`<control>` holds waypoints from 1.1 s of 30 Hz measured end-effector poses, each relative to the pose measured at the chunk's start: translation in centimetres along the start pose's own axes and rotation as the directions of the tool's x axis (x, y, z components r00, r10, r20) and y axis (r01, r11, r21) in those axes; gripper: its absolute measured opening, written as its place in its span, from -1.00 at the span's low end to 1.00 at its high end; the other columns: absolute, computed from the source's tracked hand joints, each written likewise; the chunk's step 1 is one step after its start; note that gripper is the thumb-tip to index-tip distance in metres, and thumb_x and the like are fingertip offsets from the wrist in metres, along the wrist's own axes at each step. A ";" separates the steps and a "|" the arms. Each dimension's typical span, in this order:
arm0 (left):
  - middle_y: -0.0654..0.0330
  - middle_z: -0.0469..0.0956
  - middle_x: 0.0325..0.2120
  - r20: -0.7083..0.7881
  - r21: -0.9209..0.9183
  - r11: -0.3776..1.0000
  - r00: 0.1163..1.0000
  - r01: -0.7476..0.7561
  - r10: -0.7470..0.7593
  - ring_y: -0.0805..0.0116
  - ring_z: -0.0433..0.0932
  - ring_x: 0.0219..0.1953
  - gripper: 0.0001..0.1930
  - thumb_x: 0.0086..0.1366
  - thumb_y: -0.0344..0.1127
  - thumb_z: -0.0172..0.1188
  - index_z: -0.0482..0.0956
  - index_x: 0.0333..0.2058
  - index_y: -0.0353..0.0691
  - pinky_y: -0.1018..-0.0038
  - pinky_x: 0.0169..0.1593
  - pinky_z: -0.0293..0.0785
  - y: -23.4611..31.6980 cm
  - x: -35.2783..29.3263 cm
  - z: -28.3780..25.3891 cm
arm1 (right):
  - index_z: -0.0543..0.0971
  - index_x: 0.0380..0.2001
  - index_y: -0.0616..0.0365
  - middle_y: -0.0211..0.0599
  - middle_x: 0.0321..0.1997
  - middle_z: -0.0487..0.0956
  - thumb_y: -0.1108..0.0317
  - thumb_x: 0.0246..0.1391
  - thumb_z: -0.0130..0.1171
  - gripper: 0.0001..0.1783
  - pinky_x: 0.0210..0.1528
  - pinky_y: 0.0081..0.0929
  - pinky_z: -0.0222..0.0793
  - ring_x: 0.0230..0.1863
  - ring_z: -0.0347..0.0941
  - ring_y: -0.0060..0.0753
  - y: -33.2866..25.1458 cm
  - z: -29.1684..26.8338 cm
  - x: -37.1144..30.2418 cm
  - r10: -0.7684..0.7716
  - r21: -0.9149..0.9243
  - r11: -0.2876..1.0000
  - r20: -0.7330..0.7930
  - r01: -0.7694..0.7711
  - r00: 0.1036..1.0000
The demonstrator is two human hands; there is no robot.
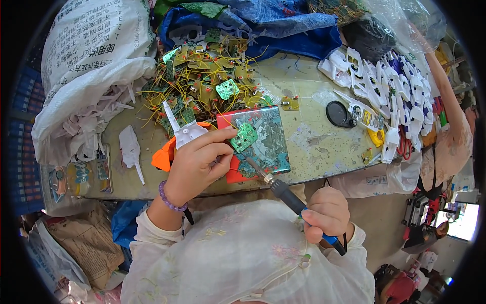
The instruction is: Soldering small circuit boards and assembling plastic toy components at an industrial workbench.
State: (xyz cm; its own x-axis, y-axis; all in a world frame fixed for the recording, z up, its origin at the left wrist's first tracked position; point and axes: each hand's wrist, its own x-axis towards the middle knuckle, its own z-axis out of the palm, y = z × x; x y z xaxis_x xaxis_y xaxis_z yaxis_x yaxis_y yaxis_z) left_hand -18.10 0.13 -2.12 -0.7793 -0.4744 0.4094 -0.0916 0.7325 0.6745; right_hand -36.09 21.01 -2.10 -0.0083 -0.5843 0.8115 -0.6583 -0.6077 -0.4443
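Note:
My left hand (199, 161), with a purple bead bracelet at its wrist, has curled fingers closed on the left edge of a green circuit board (245, 138). Whether a thin wire is also pinched there is too small to tell. In my right hand (327, 214) is a soldering iron (289, 198) with a black and blue handle. Its tip points up and left, just below the board. Under the board lies a red flat box (276, 147) with a dark patterned top. A white pointed plastic shell (186, 133) and an orange piece (163, 156) sit behind my left hand.
A tangled heap of circuit boards with yellow wires (202, 76) fills the back. White plastic parts spill from a sack (104, 61) at left; more white assemblies (400, 91) are piled at right, near a black round piece (340, 113). Another person's arm (445, 86) shows at far right.

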 end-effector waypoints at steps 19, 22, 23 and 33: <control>0.17 0.61 -0.14 0.000 0.018 0.999 1.000 -0.028 0.028 0.29 0.62 -0.35 -0.89 -0.01 -0.52 0.27 0.56 -0.45 -0.26 0.49 -0.32 0.55 0.1 -0.2 0.0 | 0.56 -0.35 0.21 -0.45 -0.63 0.42 0.32 0.06 0.16 -0.83 -0.72 -0.53 0.16 -0.68 0.32 -0.45 0.2 0.5 0.3 0.002 0.009 1.000 0.025 -0.003 1.000; 0.17 0.61 -0.13 0.000 0.030 0.999 0.999 -0.033 0.033 0.29 0.62 -0.36 -0.89 -0.01 -0.52 0.28 0.56 -0.45 -0.26 0.49 -0.33 0.55 0.1 -0.3 0.1 | 0.56 -0.36 0.21 -0.45 -0.63 0.43 0.32 0.06 0.16 -0.83 -0.73 -0.53 0.15 -0.68 0.31 -0.45 0.1 0.4 0.6 -0.006 0.013 1.000 0.045 0.005 0.999; 0.17 0.61 -0.13 -0.002 0.036 0.999 0.999 -0.034 0.034 0.29 0.62 -0.36 -0.89 -0.01 -0.52 0.28 0.56 -0.45 -0.26 0.49 -0.33 0.55 0.0 -0.3 0.1 | 0.56 -0.36 0.21 -0.45 -0.63 0.43 0.32 0.06 0.16 -0.83 -0.73 -0.53 0.15 -0.68 0.31 -0.45 0.2 0.4 0.6 -0.007 0.016 1.000 0.046 0.006 0.999; 0.17 0.61 -0.13 -0.022 0.062 0.996 0.998 -0.065 0.067 0.29 0.62 -0.37 -0.89 -0.01 -0.52 0.29 0.56 -0.46 -0.27 0.48 -0.35 0.55 -0.1 -0.3 0.3 | 0.55 -0.33 0.20 -0.45 -0.64 0.42 0.25 0.11 0.16 -0.78 -0.74 -0.53 0.10 -0.70 0.31 -0.46 -0.2 0.0 0.5 -0.018 -0.023 1.000 0.080 0.020 0.997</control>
State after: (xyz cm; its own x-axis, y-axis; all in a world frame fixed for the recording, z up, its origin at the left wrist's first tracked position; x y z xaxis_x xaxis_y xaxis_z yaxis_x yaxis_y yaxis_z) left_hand -18.00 0.36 -2.48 -0.7697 -0.4350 0.4673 -0.0787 0.7910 0.6068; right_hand -35.94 20.83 -1.65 0.0637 -0.6144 0.7864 -0.6752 -0.6068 -0.4193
